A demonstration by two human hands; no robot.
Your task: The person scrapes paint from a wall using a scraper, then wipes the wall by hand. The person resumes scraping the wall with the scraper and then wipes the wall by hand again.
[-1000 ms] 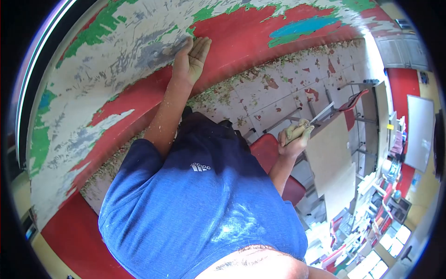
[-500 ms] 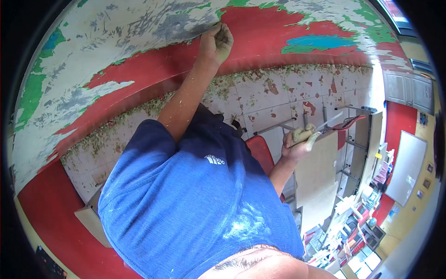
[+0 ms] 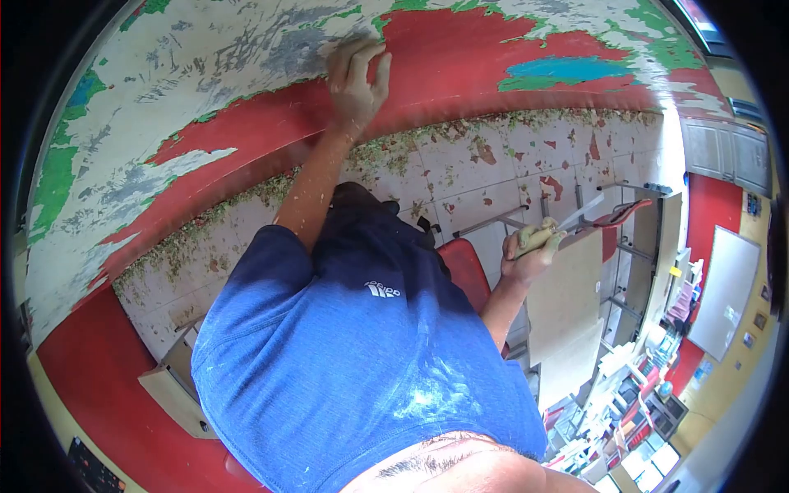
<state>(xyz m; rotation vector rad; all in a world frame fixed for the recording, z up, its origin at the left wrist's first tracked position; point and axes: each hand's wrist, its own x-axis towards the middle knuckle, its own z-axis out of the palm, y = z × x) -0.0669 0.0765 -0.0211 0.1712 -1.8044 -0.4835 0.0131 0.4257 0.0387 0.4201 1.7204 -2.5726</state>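
Observation:
My left hand is raised against the peeling wall, its fingers spread and bent, near a ragged edge where red paint meets grey-white plaster. Nothing shows in its grasp, though the fingertips are slightly blurred. Dust coats the hand. Off to the right and away from the wall, my right hand is closed round the pale handle of a scraper. Its flat metal blade points up and to the right. Patches of red, green and blue paint remain on the wall.
Paint flakes and chips litter the tiled floor along the wall's foot. A red chair and tables on metal legs stand close on my right. Farther back are a cluttered pile of goods and a whiteboard.
My left hand has gone from a pinch at the paint edge to spread fingers, shifting left and slightly down. My right hand keeps hold of the scraper almost in place.

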